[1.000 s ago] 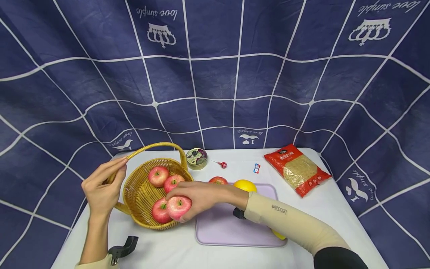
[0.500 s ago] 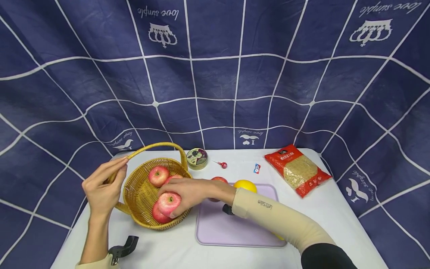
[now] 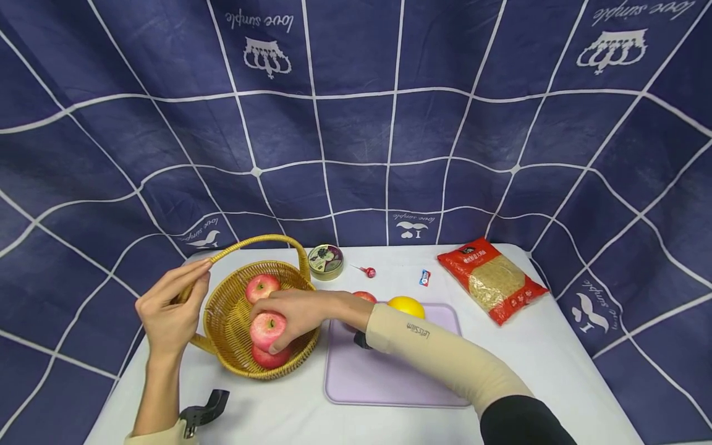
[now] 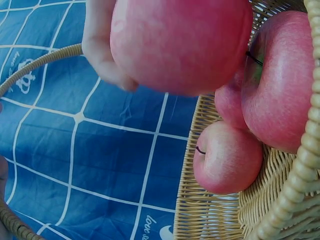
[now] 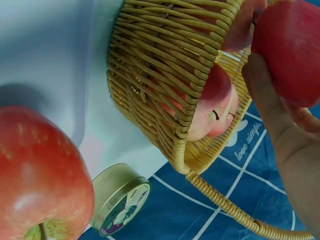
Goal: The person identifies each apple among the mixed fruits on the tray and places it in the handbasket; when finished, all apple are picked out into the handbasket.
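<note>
A woven yellow basket stands at the left of the table, with apples inside. My left hand grips its arched handle. In my right hand is a red apple, held over the basket. Below that fruit, a second apple partly shows, and another apple lies toward the back. The left wrist view shows the held apple above the rim, with several apples in the basket. In the right wrist view, my right fingers curl round the held apple.
Right of the basket lies a lilac tray bearing an apple and a yellow fruit, partly behind my right arm. Behind are a round tin, a lollipop, a small wrapped packet and a red bag.
My right hand has carried the apple leftward, from the basket's right side to over its middle. The left hand stays on the handle.
</note>
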A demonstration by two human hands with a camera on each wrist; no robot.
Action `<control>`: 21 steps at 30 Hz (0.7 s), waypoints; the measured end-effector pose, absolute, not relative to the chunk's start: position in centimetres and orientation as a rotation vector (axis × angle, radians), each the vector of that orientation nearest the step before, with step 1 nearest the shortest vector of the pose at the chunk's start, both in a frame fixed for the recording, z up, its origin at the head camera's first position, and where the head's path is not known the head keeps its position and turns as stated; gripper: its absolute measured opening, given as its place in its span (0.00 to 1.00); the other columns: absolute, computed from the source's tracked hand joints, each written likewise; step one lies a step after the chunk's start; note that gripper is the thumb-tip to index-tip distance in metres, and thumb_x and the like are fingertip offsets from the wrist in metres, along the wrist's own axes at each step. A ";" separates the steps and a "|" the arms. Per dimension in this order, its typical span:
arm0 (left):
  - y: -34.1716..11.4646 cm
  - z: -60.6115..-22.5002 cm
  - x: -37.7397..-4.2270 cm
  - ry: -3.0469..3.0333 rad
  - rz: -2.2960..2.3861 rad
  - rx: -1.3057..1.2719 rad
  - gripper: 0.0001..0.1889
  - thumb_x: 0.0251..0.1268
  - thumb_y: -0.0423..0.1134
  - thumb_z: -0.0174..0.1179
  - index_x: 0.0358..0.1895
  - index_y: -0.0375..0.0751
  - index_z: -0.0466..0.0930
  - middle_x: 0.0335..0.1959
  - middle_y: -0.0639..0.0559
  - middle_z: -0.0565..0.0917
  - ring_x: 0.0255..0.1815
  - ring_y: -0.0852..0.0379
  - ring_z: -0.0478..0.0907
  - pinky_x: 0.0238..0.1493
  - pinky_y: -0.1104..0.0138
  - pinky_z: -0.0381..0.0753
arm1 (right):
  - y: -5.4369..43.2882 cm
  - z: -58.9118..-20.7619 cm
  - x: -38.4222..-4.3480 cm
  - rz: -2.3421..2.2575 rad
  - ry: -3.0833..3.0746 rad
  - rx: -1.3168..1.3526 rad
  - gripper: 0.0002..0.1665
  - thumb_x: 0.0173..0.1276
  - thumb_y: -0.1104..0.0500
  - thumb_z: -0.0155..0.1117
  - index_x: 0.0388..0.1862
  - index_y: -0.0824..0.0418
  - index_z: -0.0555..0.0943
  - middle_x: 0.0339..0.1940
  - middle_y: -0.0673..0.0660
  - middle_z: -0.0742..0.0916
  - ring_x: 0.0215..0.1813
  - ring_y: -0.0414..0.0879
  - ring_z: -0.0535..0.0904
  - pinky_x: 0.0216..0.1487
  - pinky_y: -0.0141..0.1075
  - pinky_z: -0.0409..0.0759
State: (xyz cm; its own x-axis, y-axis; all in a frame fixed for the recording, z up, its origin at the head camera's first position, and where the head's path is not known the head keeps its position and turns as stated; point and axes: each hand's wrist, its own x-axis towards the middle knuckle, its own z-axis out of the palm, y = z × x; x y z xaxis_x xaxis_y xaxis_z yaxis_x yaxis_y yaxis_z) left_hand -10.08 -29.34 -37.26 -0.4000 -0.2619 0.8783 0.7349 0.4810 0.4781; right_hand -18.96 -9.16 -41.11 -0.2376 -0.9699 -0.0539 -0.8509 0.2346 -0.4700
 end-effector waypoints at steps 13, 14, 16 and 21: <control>-29.7 -37.5 -10.3 -1.647 -1.162 -0.415 0.06 0.53 0.16 0.65 0.34 0.19 0.86 0.39 0.41 0.90 0.44 0.56 0.87 0.50 0.75 0.83 | -12.0 -40.7 -19.7 -0.439 2.168 -1.599 0.40 0.55 0.33 0.75 0.65 0.39 0.72 0.51 0.37 0.76 0.54 0.30 0.69 0.54 0.21 0.70; -29.8 -37.6 -10.3 -1.646 -1.163 -0.415 0.06 0.53 0.16 0.65 0.34 0.19 0.86 0.39 0.41 0.90 0.44 0.55 0.87 0.50 0.75 0.83 | -12.2 -40.7 -19.8 -0.442 2.171 -1.595 0.40 0.55 0.33 0.75 0.65 0.39 0.72 0.50 0.37 0.76 0.54 0.31 0.69 0.54 0.21 0.70; -29.8 -37.6 -10.3 -1.648 -1.164 -0.414 0.06 0.53 0.16 0.65 0.35 0.19 0.86 0.40 0.41 0.90 0.44 0.56 0.87 0.50 0.76 0.83 | -12.6 -40.6 -20.0 -0.441 2.178 -1.594 0.40 0.55 0.34 0.75 0.65 0.40 0.72 0.50 0.37 0.76 0.53 0.31 0.69 0.53 0.21 0.70; -29.7 -37.5 -10.2 -1.660 -1.154 -0.410 0.06 0.52 0.16 0.65 0.35 0.19 0.87 0.40 0.40 0.90 0.44 0.57 0.87 0.50 0.76 0.83 | -13.5 -40.8 -20.4 -0.420 2.191 -1.595 0.40 0.55 0.33 0.75 0.64 0.40 0.72 0.49 0.36 0.77 0.53 0.30 0.69 0.55 0.20 0.69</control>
State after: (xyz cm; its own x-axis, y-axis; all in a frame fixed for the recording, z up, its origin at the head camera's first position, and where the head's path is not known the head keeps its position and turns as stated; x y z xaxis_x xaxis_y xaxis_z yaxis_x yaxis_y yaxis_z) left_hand -10.21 -29.71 -37.53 -0.4147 -0.2576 0.8727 0.7284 0.4808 0.4881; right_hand -20.39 -13.51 -40.80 -0.2715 -0.9522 -0.1399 -0.8332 0.3053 -0.4611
